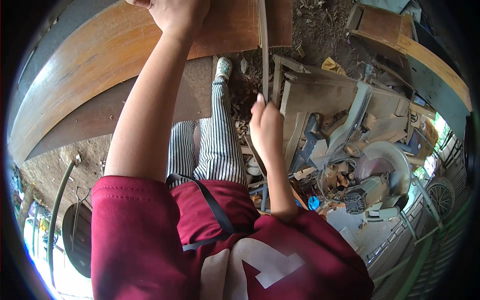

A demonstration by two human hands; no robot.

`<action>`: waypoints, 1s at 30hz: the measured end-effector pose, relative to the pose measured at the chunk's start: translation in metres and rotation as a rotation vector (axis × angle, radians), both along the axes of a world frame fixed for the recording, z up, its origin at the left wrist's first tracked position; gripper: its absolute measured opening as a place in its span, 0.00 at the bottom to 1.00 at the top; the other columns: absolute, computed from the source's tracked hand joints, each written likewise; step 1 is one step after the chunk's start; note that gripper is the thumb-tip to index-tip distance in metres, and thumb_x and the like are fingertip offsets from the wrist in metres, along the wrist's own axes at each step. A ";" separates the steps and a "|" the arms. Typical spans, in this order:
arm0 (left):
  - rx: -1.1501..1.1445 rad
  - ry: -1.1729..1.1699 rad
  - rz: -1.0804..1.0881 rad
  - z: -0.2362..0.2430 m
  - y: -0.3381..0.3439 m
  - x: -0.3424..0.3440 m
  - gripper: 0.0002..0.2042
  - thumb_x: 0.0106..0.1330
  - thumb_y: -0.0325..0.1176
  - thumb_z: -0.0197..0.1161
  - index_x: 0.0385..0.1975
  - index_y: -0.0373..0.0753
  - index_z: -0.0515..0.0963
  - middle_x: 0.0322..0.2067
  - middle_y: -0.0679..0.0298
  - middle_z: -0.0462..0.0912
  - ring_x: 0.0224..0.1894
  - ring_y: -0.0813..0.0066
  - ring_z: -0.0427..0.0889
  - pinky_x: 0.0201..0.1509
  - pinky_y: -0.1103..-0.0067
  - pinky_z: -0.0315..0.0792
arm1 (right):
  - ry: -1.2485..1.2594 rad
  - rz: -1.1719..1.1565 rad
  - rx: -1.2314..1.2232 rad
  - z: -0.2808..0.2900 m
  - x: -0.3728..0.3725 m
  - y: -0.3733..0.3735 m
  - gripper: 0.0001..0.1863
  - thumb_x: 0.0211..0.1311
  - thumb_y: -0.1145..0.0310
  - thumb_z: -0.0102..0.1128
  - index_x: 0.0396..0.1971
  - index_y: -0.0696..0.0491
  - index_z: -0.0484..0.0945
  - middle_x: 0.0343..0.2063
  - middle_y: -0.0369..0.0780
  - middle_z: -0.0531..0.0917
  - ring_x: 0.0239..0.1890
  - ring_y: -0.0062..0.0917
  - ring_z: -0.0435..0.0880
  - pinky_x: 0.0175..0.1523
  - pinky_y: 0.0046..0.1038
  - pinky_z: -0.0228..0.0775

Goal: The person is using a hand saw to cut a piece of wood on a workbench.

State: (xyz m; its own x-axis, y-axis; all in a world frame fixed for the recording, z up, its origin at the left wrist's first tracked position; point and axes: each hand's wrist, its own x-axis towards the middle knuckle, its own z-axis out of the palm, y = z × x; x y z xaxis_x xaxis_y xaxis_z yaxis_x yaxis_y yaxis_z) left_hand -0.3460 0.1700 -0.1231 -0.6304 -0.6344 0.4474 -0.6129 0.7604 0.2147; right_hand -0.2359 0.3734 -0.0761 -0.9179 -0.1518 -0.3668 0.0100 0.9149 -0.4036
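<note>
My left hand [177,15] is over a curved brown wooden panel [85,55] at the top, its fingers mostly out of view at the edge. A darker flat board [192,85] lies below that panel, beside my outstretched leg. My right hand [267,127], at centre, has its fingers curled around the lower part of a long, narrow wooden strip [264,60], which runs up past the panel's right end.
Dirt and debris [312,30] lie beyond my foot. At right are leaning dusty boards [315,95], a wooden cabinet [375,25], a circular saw [380,180], offcuts and a spoked wheel [440,197]. A curved metal tube [57,215] stands at lower left.
</note>
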 end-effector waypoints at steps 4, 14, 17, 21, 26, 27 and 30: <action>0.063 -0.008 -0.002 0.011 0.007 -0.005 0.14 0.51 0.32 0.46 0.39 0.41 0.66 0.50 0.55 0.62 0.58 0.62 0.51 0.57 0.58 0.36 | 0.011 -0.049 -0.057 -0.002 -0.011 -0.005 0.20 0.60 0.64 0.37 0.11 0.59 0.64 0.06 0.48 0.68 0.10 0.38 0.71 0.14 0.34 0.60; 0.055 0.011 0.000 0.005 0.004 0.000 0.12 0.53 0.33 0.45 0.38 0.41 0.67 0.50 0.55 0.62 0.57 0.62 0.52 0.57 0.58 0.37 | -0.177 -0.172 -0.111 0.006 0.007 0.004 0.22 0.60 0.60 0.36 0.11 0.59 0.65 0.07 0.42 0.67 0.13 0.28 0.68 0.23 0.30 0.59; 0.026 -0.021 0.013 0.007 0.004 -0.002 0.12 0.54 0.33 0.45 0.38 0.41 0.67 0.50 0.55 0.62 0.57 0.61 0.52 0.57 0.58 0.38 | -0.154 -0.175 -0.126 0.013 0.003 0.004 0.22 0.60 0.60 0.37 0.12 0.59 0.65 0.08 0.43 0.67 0.13 0.29 0.68 0.23 0.30 0.59; 0.050 0.025 -0.005 0.007 0.005 -0.006 0.13 0.52 0.32 0.46 0.38 0.41 0.67 0.50 0.56 0.62 0.57 0.62 0.52 0.57 0.58 0.37 | 0.033 -0.025 -0.183 -0.010 -0.057 -0.028 0.21 0.60 0.64 0.38 0.12 0.61 0.66 0.07 0.46 0.69 0.12 0.34 0.70 0.19 0.31 0.59; 0.063 0.021 -0.011 0.008 0.002 0.000 0.14 0.50 0.32 0.47 0.39 0.41 0.66 0.50 0.56 0.62 0.57 0.62 0.52 0.57 0.58 0.37 | -0.122 -0.083 -0.162 0.003 -0.019 -0.008 0.18 0.59 0.66 0.39 0.13 0.62 0.66 0.09 0.49 0.70 0.13 0.40 0.72 0.18 0.33 0.61; 0.069 0.026 -0.016 0.009 0.002 -0.001 0.14 0.50 0.32 0.47 0.39 0.41 0.66 0.50 0.56 0.62 0.57 0.62 0.52 0.57 0.58 0.37 | -0.137 -0.087 -0.128 0.002 0.000 0.005 0.18 0.59 0.66 0.40 0.14 0.61 0.66 0.09 0.49 0.70 0.13 0.40 0.72 0.18 0.34 0.61; 0.037 0.019 -0.010 0.007 -0.002 0.001 0.14 0.51 0.32 0.47 0.39 0.42 0.66 0.50 0.56 0.62 0.57 0.62 0.52 0.57 0.58 0.37 | -0.146 -0.130 -0.145 0.002 0.019 0.013 0.18 0.59 0.65 0.40 0.15 0.60 0.66 0.10 0.49 0.71 0.15 0.39 0.73 0.18 0.34 0.61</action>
State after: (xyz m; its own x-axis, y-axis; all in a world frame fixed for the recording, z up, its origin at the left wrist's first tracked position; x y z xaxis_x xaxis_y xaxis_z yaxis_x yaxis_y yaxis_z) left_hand -0.3449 0.1682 -0.1165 -0.6287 -0.6443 0.4355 -0.6009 0.7579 0.2539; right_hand -0.2164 0.3868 -0.0739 -0.8720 -0.0968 -0.4799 0.1914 0.8348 -0.5161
